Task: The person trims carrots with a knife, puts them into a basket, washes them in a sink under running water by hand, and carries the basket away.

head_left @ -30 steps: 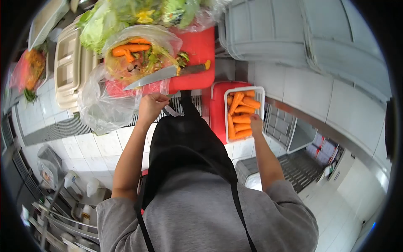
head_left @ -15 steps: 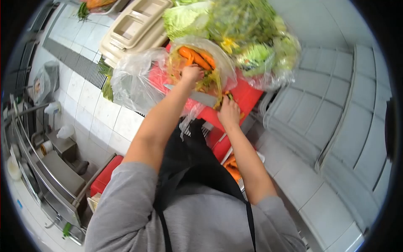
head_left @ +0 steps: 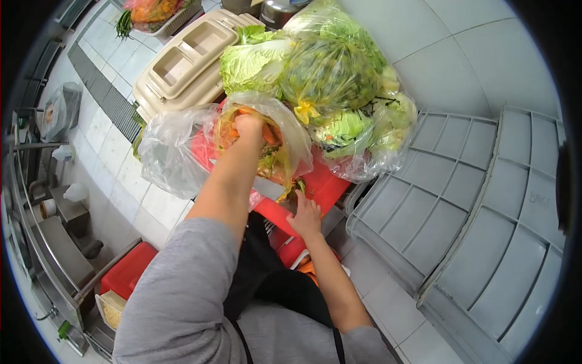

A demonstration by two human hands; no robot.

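My left hand [head_left: 248, 126] reaches into an open clear plastic bag [head_left: 296, 142] of carrots [head_left: 269, 134], its fingers hidden among them. Yellow plastic [head_left: 271, 168] hangs in the bag's mouth. Below my left forearm, a broad knife blade [head_left: 265, 187] lies on the red board [head_left: 326, 185], partly covered by the bag. My right hand [head_left: 307, 213] is over the board's near edge, fingers apart and thumb out, fingertips close to dark green and brown trimmings [head_left: 298, 187].
Bagged cabbage and leafy greens [head_left: 330, 76] pile up behind the board. Beige lidded containers [head_left: 182, 64] stand at the back left, beside a crumpled clear bag [head_left: 173, 148]. Large grey crates [head_left: 433, 182] stand to the right. Below the board are more carrots [head_left: 308, 269].
My left hand has gone from the near side of the carrots deeper into the bag. My right hand has drawn back a little from the trimmings, fingers spreading. The whole view has shifted.
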